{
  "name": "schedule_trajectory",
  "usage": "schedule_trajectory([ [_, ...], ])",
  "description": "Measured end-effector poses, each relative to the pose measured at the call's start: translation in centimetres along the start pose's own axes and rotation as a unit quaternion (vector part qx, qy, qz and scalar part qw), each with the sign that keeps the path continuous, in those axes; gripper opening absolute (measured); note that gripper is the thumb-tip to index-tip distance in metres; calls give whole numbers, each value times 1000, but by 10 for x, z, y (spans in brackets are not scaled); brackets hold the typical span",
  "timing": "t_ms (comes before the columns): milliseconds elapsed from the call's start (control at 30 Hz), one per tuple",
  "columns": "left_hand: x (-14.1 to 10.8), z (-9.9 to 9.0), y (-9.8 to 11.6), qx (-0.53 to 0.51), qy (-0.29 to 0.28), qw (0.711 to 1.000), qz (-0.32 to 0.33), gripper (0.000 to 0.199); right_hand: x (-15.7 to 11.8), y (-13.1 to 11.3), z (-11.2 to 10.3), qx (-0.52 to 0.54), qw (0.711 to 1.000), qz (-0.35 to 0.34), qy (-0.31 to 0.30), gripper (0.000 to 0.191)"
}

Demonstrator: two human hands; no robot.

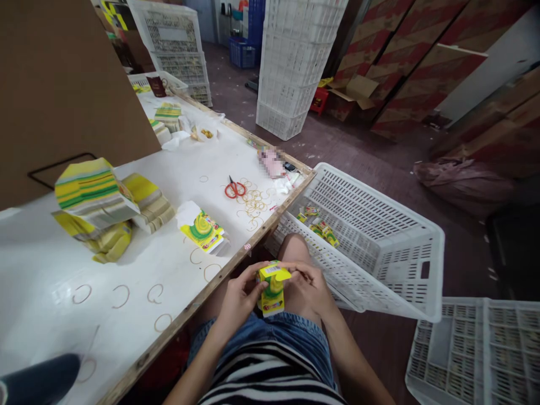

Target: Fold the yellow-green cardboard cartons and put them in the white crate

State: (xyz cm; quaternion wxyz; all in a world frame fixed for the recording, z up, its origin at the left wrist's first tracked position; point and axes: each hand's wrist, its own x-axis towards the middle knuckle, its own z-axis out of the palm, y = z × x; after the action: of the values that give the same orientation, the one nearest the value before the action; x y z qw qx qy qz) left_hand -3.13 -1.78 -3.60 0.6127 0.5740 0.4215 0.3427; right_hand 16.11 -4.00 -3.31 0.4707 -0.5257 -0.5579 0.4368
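Note:
A small yellow and green box (272, 292) is held upright over my lap, between both hands. My left hand (241, 298) is closed round its left side, the thumb on the front face. At the box's top right, the bent fingers of my right hand (311, 281) grip the edge by a yellow flap. On the white table (105, 281), a flat yellow-green carton (205, 230) lies to the left of my hands. Behind it are red-handled scissors (235, 189) and a scatter of rubber bands (253, 203).
Stacks of folded cartons (95, 194) sit on the table's left. A white crate (379, 236) with several small boxes stands tilted at right, beside another crate (476, 349). Tall stacked crates (295, 67) rise behind. A dark blue object (42, 379) is at lower left.

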Motion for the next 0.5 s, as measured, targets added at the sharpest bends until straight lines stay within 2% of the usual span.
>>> schedule_trajectory([
  [67, 0, 2, -2, 8, -2, 1000, 2, 43, -1, 0, 2, 11, 998, 49, -34, 30],
  [133, 0, 3, -3, 6, -18, 1000, 2, 45, -1, 2, 5, 10, 996, 77, -42, 32],
  [267, 0, 5, -2, -27, -53, 998, -7, 47, 2, 3, 10, -23, 995, 95, -24, 27],
  [433, 5, 2, 0, -100, -31, 994, -28, 49, 4, 1, 12, -37, 991, 127, -32, 35],
  [500, 6, 1, 0, -116, -30, 992, -38, 49, 4, 1, 11, -41, 993, 113, -16, 32],
])
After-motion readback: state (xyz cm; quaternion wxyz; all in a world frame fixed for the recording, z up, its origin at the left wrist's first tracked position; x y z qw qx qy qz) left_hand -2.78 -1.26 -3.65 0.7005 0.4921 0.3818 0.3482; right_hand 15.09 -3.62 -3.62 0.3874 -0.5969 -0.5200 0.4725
